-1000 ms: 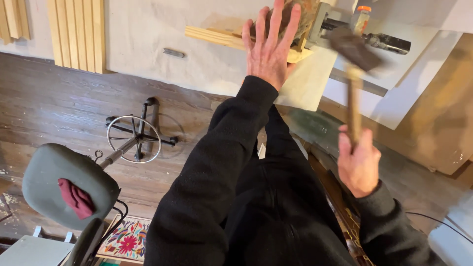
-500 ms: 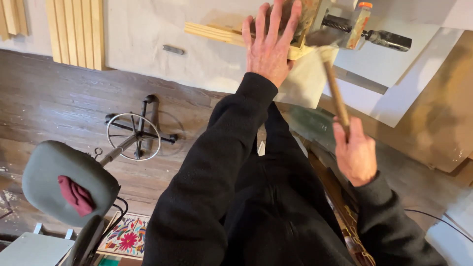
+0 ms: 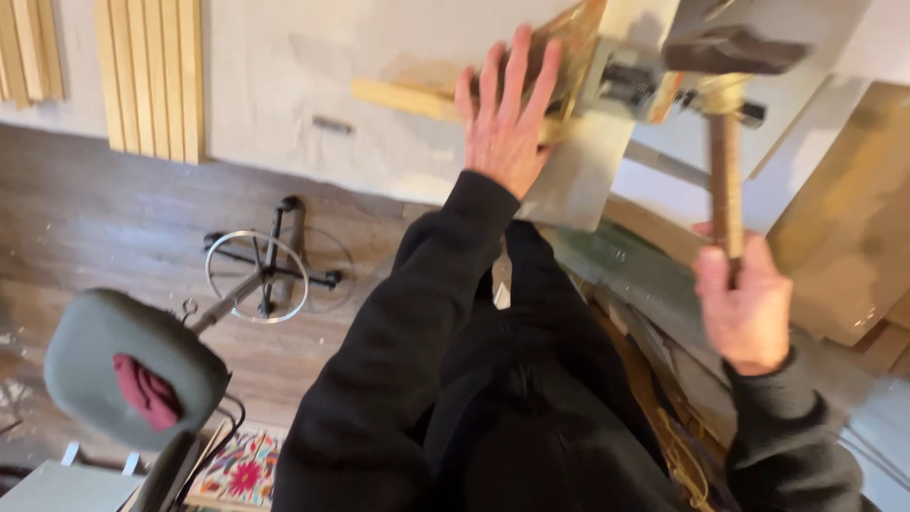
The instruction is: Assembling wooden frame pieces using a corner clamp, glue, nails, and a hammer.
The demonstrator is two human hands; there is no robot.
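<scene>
**Hammer raised beside a flattened palm**

Nearest, the right hand (image 3: 746, 308) is clenched around the wooden handle of a hammer (image 3: 726, 152), its dark head up by a metal clamp (image 3: 621, 81). Farther off, the left hand (image 3: 504, 118) lies released, fingers spread flat against a wooden piece (image 3: 417, 100) on the pale surface (image 3: 284, 85).

Bare hands, long black sleeves with ribbed cuffs, black top and dark trousers
</scene>
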